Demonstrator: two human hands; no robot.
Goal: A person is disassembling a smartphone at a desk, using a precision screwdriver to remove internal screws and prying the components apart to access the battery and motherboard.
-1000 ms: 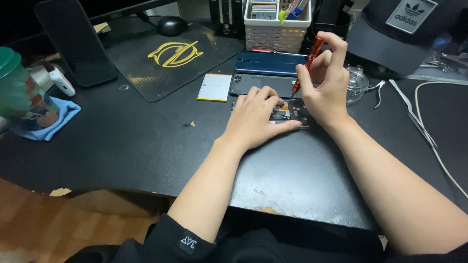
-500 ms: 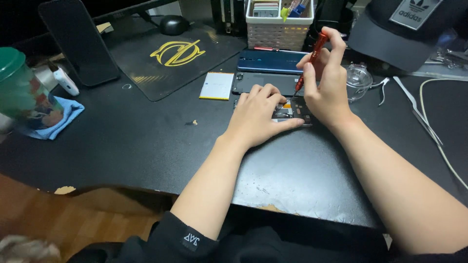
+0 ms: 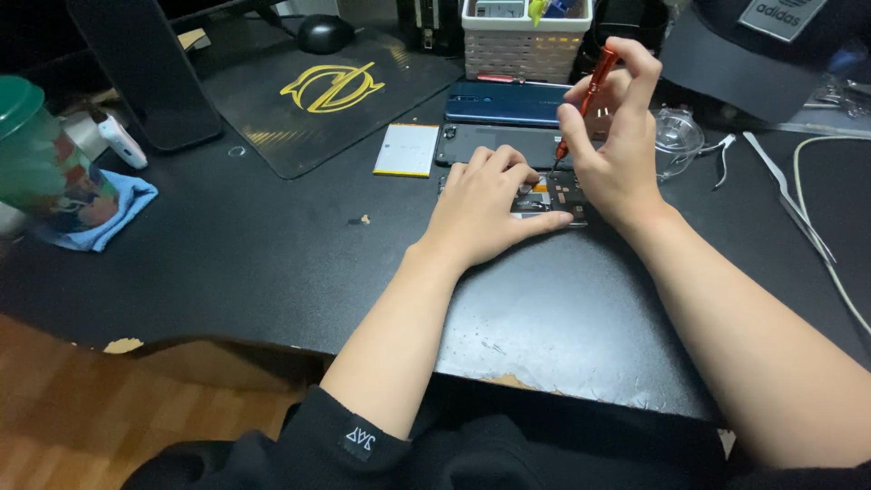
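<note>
Overall, the arrangement matches the earlier frames; only small shifts of the view and of the right hand show.

At the far left of the frame, a green cup [image 3: 41, 159] stands on a blue cloth [image 3: 109, 213], unmoved. A dark upright panel [image 3: 145, 73] sits at upper left beside a black mat with a yellow emblem [image 3: 331, 88], with a black mouse [image 3: 325, 33] at its top edge. A pale rectangular battery [image 3: 406, 150] lies on the counter [image 3: 272, 263] just left of centre, where it lay before.

At centre, the left hand [image 3: 485, 204] lies flat, palm down and fingers spread, pressing on the opened phone body [image 3: 558, 195]; it grasps nothing and has not moved. A dark back cover [image 3: 504, 142] and a blue phone shell [image 3: 508, 102] lie just above it, below a white basket [image 3: 526, 45].

Right of centre, the right hand [image 3: 612, 145] is clenched around a red screwdriver [image 3: 585, 100], pinching its handle between thumb and fingertips. The tool stands nearly upright, tip down on the phone body's upper edge, as before; the fingers sit marginally differently on the handle.

Further right lie a clear round dish [image 3: 679, 136], tweezers [image 3: 721, 154] and a white cable [image 3: 821, 209].
</note>
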